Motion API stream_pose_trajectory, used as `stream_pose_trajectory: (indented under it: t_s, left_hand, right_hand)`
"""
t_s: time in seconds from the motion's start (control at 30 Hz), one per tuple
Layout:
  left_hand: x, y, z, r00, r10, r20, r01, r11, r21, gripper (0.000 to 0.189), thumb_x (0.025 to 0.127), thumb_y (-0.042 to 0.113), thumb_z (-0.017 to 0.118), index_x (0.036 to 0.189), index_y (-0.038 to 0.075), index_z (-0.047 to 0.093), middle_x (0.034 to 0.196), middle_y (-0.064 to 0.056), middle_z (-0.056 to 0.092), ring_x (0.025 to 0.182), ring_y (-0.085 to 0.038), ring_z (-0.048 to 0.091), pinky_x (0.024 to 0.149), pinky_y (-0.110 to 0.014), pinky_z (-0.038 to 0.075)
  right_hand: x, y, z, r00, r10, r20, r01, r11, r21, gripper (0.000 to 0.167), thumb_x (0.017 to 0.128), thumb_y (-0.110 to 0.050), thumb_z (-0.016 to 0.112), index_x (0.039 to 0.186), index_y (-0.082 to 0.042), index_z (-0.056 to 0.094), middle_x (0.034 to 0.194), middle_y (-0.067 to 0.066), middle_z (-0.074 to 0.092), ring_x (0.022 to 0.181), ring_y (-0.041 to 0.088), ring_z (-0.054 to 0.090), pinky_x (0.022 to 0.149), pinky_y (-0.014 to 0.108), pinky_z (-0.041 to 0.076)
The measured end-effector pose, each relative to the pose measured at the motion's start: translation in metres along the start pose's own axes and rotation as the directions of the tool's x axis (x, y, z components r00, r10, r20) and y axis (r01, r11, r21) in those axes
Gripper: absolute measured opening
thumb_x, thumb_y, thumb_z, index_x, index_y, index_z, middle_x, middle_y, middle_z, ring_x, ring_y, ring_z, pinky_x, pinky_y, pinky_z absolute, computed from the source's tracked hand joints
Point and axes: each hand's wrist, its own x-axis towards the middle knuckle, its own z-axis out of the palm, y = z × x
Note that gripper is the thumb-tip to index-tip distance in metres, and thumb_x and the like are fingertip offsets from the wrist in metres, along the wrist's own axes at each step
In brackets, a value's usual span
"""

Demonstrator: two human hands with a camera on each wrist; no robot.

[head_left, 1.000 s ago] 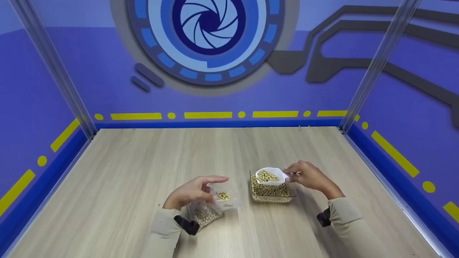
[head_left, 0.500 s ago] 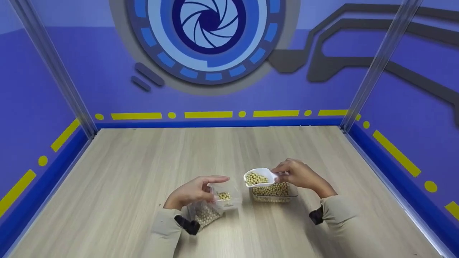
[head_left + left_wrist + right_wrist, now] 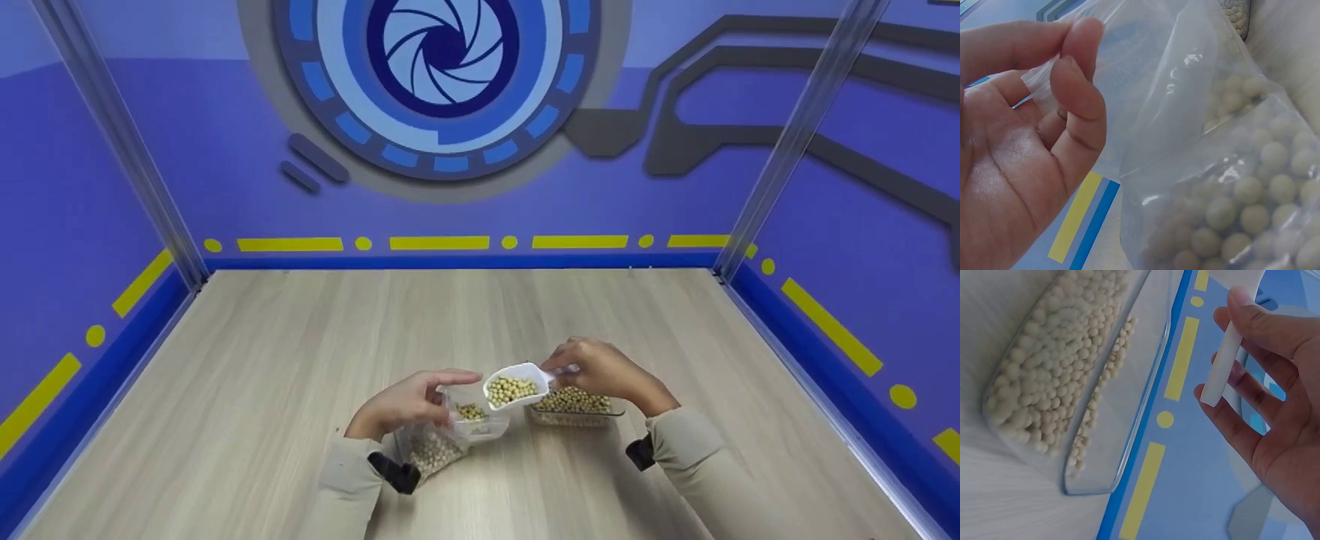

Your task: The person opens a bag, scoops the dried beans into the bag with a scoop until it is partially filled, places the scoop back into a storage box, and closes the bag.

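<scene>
My left hand [image 3: 405, 403] pinches the edge of a clear plastic bag [image 3: 1168, 112] between thumb and fingertips. Round pale beans, like soybeans [image 3: 1241, 219], fill the bag's lower part, and its mouth stands open towards the right. In my right hand [image 3: 600, 367] is the handle of a white scoop [image 3: 529, 372], gripped between thumb and fingers. A heap of the same beans lies in the scoop, which is held up just right of the bag's mouth. Behind and below it, a clear rectangular container [image 3: 1100, 486] holds many more beans.
The bag and container stand side by side on a wood-grain table [image 3: 315, 322]. Blue panels [image 3: 172, 165] with yellow markings rise at the back and both sides, joined by metal corner posts [image 3: 780, 150].
My right hand has carried the filled scoop leftwards from above the container to beside the bag's mouth. The left hand keeps its place at the bag, whose mouth has spread wider.
</scene>
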Motion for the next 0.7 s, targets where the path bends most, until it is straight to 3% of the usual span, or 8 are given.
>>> stream_pose_trajectory:
  t_s: [0.43, 0.7]
  left_hand:
    - [-0.004, 0.0, 0.004, 1.0, -0.024, -0.006, 0.024, 0.998, -0.054, 0.067, 0.082, -0.013, 0.053, 0.146, 0.002, 0.039, 0.15, -0.02, 0.038, 0.062, -0.001, 0.054, 0.061, -0.02, 0.048]
    - [-0.001, 0.001, 0.002, 0.999, -0.028, -0.016, 0.027, 0.999, -0.025, 0.067, 0.081, -0.013, 0.054, 0.145, 0.003, 0.041, 0.149, -0.016, 0.042, 0.058, -0.003, 0.05, 0.059, -0.02, 0.048]
  right_hand:
    - [0.006, -0.012, -0.003, 0.999, -0.047, 0.017, 0.049, 0.991, -0.122, 0.025, 0.075, -0.007, 0.078, 0.1, -0.011, 0.078, 0.096, 0.002, 0.075, 0.085, 0.019, 0.066, 0.072, 0.034, 0.055]
    - [0.009, -0.016, -0.007, 0.998, -0.054, 0.01, 0.055, 0.987, -0.152, 0.025, 0.075, -0.008, 0.078, 0.101, -0.011, 0.077, 0.097, 0.001, 0.074, 0.085, 0.018, 0.064, 0.072, 0.033, 0.054]
